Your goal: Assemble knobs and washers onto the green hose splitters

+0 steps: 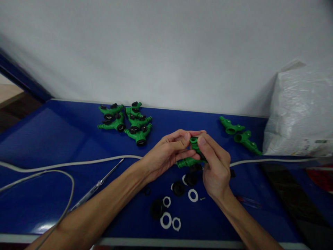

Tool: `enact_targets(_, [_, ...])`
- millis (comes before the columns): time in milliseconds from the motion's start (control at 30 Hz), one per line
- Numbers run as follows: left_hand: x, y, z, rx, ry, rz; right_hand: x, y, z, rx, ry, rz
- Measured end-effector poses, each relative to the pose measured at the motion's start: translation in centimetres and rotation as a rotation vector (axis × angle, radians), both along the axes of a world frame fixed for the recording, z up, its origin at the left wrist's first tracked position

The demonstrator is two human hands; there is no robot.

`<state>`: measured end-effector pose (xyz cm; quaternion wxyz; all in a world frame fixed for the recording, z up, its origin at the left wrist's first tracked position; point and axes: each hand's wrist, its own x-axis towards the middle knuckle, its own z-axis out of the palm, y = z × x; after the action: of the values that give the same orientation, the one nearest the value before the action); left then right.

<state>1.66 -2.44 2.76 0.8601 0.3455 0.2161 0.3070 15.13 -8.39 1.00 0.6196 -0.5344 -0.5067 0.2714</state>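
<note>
Both hands meet over the middle of the blue table around a green plastic Y-shaped hose splitter (188,162). My left hand (174,150) closes its fingers on one end of it, thumb and fingertips near the round opening. From the other side my right hand (216,162) grips the same piece, its thumb beside that opening; the palm hides part of the splitter. Just below lie black ring caps (178,188), several white washers (193,195) and a small screw (202,199).
Several green splitters with black valve handles (140,134) sit at the back left. Two bare green splitters (231,125) lie at right, near a plastic-wrapped package (299,114). A screwdriver (100,183) and a pale cable (85,162) cross the left side. A dark slab (288,198) lies right.
</note>
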Motion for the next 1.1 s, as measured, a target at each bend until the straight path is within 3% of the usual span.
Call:
enact_targets(500, [0.0, 0.0, 0.0, -0.134, -0.038, 0.041, 0.2, -0.2, 0.2, 0.043, -0.082, 0.060])
enact_targets(767, [0.4, 0.0, -0.1, -0.119, 0.019, 0.053, 0.0, -0.1, 0.5, 0.077, -0.208, 0.059])
enact_targets(867, [0.3, 0.4, -0.2, 0.040, 0.087, 0.068, -0.2, 0.1, 0.6, 0.055, -0.177, 0.077])
enact_targets(1033, [-0.8, 1.7, -0.2, 0.619, 0.472, 0.218, 0.0, 1.3, 0.8, -0.042, 0.171, -0.004])
enact_targets(1100, [-1.2, 2.3, -0.4, 0.743, 0.532, 0.195, 0.4, 1.8, 0.7, -0.020, 0.317, -0.079])
